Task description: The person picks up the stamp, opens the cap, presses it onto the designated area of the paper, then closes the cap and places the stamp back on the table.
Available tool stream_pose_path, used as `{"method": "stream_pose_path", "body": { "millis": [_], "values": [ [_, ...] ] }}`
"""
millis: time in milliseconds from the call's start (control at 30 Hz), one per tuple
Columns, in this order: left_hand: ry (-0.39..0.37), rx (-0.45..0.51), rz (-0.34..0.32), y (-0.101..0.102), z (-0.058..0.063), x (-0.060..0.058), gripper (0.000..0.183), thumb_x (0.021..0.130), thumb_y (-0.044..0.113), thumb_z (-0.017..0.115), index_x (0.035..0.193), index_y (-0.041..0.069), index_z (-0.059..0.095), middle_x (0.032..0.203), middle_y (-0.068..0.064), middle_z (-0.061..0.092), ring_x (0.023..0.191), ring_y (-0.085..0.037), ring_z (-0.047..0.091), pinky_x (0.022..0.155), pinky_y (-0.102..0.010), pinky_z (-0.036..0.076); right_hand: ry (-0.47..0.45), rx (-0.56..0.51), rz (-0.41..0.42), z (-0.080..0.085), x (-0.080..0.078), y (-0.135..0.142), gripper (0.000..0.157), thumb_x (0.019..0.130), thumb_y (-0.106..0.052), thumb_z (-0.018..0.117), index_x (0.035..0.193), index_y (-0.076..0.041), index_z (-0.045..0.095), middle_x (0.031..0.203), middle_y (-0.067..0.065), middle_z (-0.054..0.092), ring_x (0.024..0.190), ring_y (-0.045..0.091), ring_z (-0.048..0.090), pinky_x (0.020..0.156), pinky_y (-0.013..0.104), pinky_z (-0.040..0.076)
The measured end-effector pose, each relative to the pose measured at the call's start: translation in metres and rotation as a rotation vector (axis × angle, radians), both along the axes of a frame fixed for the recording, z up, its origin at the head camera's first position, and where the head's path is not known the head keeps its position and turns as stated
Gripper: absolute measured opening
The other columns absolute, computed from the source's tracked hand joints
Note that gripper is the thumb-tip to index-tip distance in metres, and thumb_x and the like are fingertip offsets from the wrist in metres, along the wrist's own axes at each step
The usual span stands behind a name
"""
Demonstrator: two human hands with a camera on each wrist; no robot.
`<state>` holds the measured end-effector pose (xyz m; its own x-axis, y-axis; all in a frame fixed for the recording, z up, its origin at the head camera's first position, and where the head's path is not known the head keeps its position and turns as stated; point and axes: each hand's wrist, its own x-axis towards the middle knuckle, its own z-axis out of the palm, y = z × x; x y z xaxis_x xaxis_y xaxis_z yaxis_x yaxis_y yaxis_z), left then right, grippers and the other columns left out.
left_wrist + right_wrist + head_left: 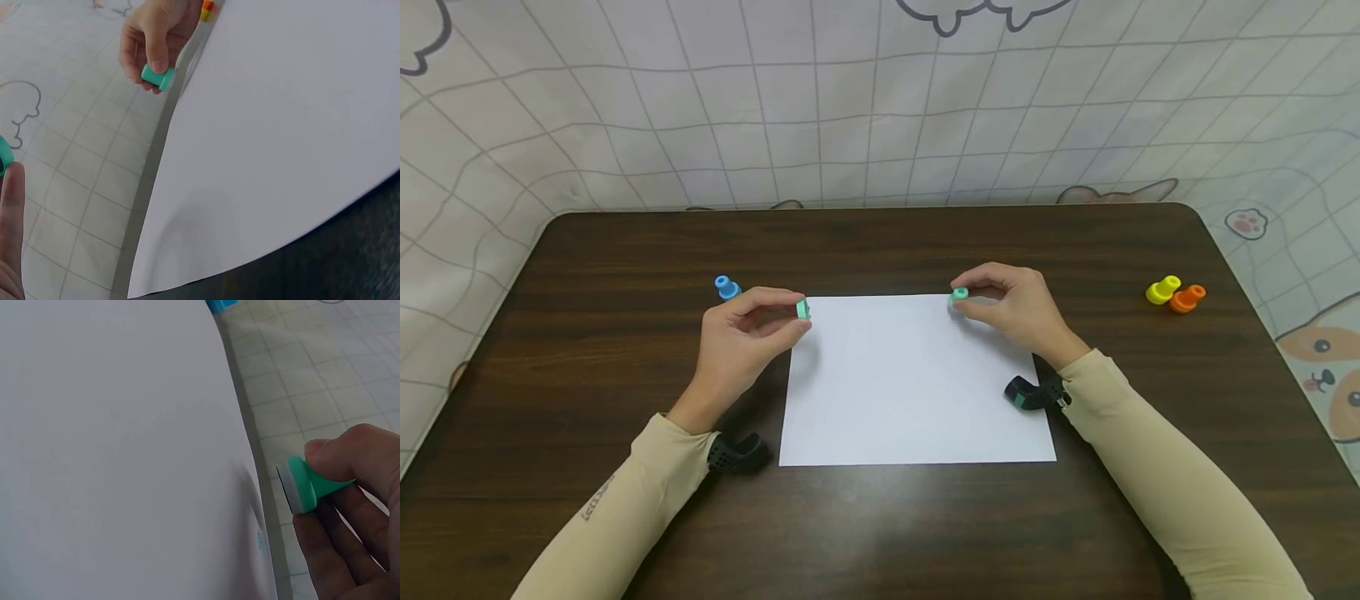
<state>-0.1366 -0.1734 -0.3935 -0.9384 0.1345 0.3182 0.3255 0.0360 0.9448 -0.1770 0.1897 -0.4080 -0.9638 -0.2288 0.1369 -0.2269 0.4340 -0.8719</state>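
Right hand: From my remote seat I see the right hand (1011, 308) pinching a green plastic stamp with a slim handle and flared round base (306, 484) between thumb and fingers.
Green stamp: It is over the white rectangular paper sheet (910, 383), by its far edge, toward the far right corner, apart from the surface.
Stamp's aim: Its flat face points at the paper, handle away; I read the long axis as roughly upright.
Green mark: A small print (260, 541) shows beside it.
Left hand: The left hand (737, 329) pinches a green round plastic cap (803, 309) by the paper's far left corner, broad side toward the right edge.
Blue stamp: This plastic piece (727, 288) stands on the dark wood-grain table (865, 533), beyond that corner.
Right side: A yellow plastic stamp (1162, 291) and an orange plastic stamp (1187, 299) stand side by side near the table's right edge.
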Motion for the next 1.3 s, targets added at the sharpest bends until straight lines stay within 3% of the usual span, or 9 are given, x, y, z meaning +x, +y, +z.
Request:
{"method": "stream_pose_path", "body": {
  "millis": [500,733,1300],
  "values": [
    [0.014,-0.031,0.0,0.0018,-0.0018,-0.0001,0.033,0.08,-0.013,0.079,0.11,0.0,0.076,0.108,0.0,0.076,0.096,-0.008,0.075,0.088,-0.023,0.064,-0.036,0.048,0.016,-0.0011,0.0,0.0016,0.025,0.087,-0.016,0.084,0.111,-0.009,0.077,0.114,0.01,0.077,0.096,0.004,0.074,0.083,0.011,0.059],
    [0.009,-0.051,0.002,0.0017,-0.0027,0.0002,0.032,0.081,-0.013,0.079,0.112,-0.008,0.072,0.107,0.009,0.076,0.095,-0.007,0.074,0.089,-0.022,0.063,-0.041,0.098,0.028,-0.0002,0.0002,0.0021,0.025,0.088,-0.018,0.084,0.111,-0.011,0.077,0.113,0.008,0.077,0.097,0.009,0.075,0.084,0.009,0.058],
    [0.007,-0.069,0.001,0.0026,-0.0018,0.0014,0.031,0.081,-0.013,0.078,0.112,-0.01,0.071,0.105,0.014,0.075,0.095,-0.004,0.074,0.089,-0.021,0.063,-0.036,0.147,0.031,-0.0007,0.0005,0.0023,0.023,0.088,-0.018,0.083,0.11,-0.013,0.077,0.112,0.007,0.078,0.1,0.019,0.076,0.083,0.008,0.057]
  ]
}}
